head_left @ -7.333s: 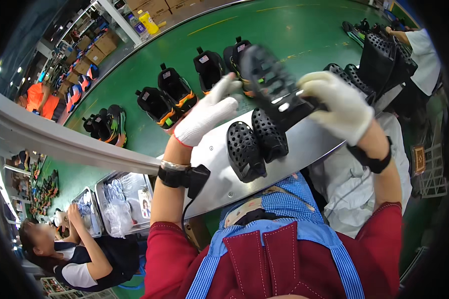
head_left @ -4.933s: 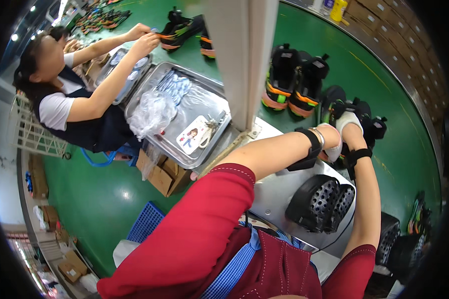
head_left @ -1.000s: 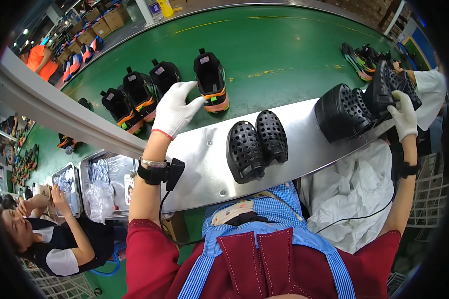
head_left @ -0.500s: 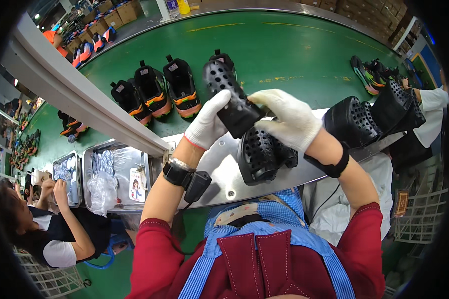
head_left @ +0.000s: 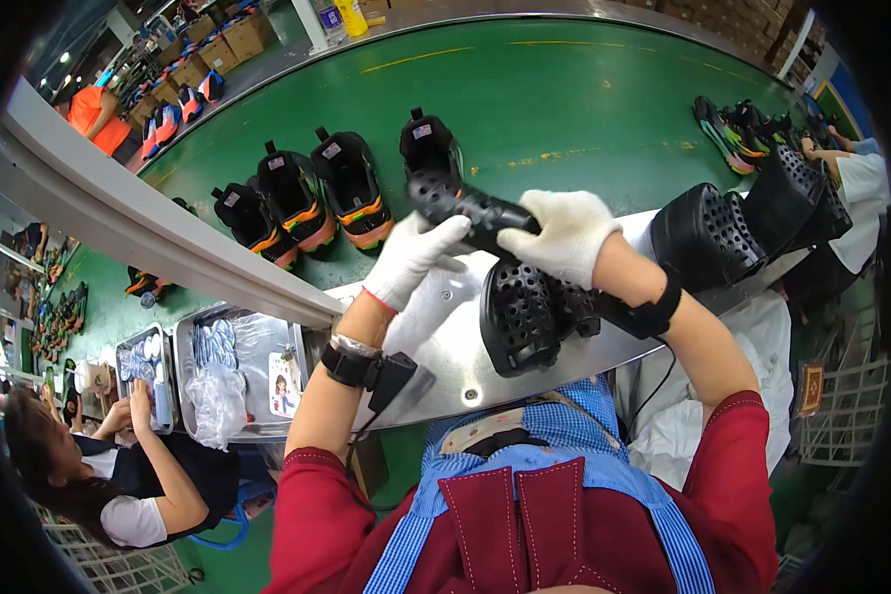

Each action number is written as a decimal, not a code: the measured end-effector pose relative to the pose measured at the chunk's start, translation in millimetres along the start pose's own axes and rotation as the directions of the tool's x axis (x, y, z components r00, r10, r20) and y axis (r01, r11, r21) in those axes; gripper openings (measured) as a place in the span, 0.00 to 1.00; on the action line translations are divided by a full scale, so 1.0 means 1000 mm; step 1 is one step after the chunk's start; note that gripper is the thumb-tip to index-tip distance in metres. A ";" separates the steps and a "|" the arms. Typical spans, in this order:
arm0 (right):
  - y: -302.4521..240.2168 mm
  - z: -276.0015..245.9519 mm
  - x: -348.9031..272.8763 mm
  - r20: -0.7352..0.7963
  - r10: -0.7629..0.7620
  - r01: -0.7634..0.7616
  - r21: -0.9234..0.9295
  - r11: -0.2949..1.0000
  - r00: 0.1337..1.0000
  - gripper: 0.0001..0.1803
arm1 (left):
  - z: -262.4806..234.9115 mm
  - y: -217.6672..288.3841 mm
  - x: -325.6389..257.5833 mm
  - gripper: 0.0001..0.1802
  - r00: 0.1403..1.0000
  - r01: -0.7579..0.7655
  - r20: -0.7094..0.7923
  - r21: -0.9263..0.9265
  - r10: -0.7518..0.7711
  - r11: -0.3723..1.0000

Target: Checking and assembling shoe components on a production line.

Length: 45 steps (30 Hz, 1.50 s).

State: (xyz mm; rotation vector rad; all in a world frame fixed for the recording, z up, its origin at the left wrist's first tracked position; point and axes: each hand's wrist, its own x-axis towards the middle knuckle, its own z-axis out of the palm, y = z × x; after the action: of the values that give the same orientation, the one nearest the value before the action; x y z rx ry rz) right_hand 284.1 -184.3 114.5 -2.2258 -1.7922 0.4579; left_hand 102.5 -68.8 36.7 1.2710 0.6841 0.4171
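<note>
Above the metal table, my two white-gloved hands are at a black perforated plastic shoe tree, held tilted with its rounded toe to the left. My right hand grips its right end, with thumb and fingers around it. My left hand has its thumb against the lower side; its other fingers are partly hidden. Below my right hand, more black perforated forms stand on the metal table. Just beyond the held piece, a black shoe with orange trim sits on the green belt.
Several black-and-orange shoes line the green belt on the left. Larger black perforated forms stand to the right. A white post crosses at left, beside metal trays of packets. A seated co-worker is at left.
The shoe tree has turned from steeply slanted to nearly level. My right hand has closed around its right end; my left hand has shifted slightly left and down.
</note>
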 end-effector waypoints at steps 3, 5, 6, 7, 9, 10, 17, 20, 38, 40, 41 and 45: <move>0.012 -0.014 0.007 -0.013 0.061 -0.061 -0.010 0.998 0.998 0.25 | -0.013 0.005 0.021 0.29 0.859 -0.221 -0.100 0.812 0.502 0.540; 0.012 -0.016 0.015 -0.029 0.058 -0.058 -0.014 0.998 0.998 0.22 | -0.035 -0.009 0.042 0.23 0.880 -0.177 0.020 0.941 0.474 0.289; 0.012 -0.013 0.021 -0.021 0.046 -0.047 -0.018 0.999 0.999 0.22 | -0.042 -0.014 0.051 0.22 0.945 -0.080 -0.011 0.962 0.326 0.263; 0.015 -0.012 0.027 0.003 0.039 -0.039 -0.033 0.999 0.999 0.23 | -0.038 -0.012 0.060 0.20 0.966 -0.058 -0.005 0.970 0.258 0.237; 0.019 -0.013 0.041 0.055 0.039 -0.035 -0.065 0.997 0.998 0.26 | -0.027 -0.018 0.070 0.17 0.958 -0.072 -0.003 0.966 0.288 0.249; 0.022 -0.015 0.047 0.056 0.049 -0.045 -0.065 0.997 0.997 0.26 | -0.016 -0.022 0.076 0.16 0.963 -0.059 -0.014 0.964 0.270 0.260; 0.015 -0.030 0.105 0.220 0.030 0.001 -0.138 0.990 0.975 0.33 | 0.002 -0.026 0.078 0.19 0.969 0.031 -0.119 0.929 0.218 0.368; -0.003 -0.030 0.128 0.227 0.025 0.018 -0.187 0.982 0.973 0.31 | 0.001 -0.026 0.076 0.22 0.960 -0.013 -0.105 0.911 0.261 0.413; -0.027 0.088 0.209 0.103 0.151 -0.164 0.132 0.978 0.983 0.15 | -0.002 -0.002 0.122 0.28 0.849 0.111 0.044 0.959 -0.526 0.260; -0.024 0.111 0.226 0.102 0.030 -0.034 0.045 0.998 0.994 0.14 | -0.008 -0.015 0.125 0.28 0.886 0.023 0.072 0.980 -0.459 0.198; -0.023 0.109 0.226 0.100 0.029 -0.034 0.047 0.998 0.995 0.14 | -0.012 -0.019 0.127 0.28 0.917 -0.067 0.110 0.990 -0.383 0.123; -0.036 0.068 0.194 0.266 -0.012 0.100 -0.318 0.943 0.964 0.15 | -0.010 -0.003 0.121 0.28 0.868 0.108 -0.023 0.984 -0.497 0.143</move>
State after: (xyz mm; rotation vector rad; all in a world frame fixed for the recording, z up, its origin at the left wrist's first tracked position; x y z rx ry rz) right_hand 263.0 12.1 48.1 -2.4155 -2.2054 0.4891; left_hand 184.5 14.5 4.3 2.2859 0.9473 -0.7891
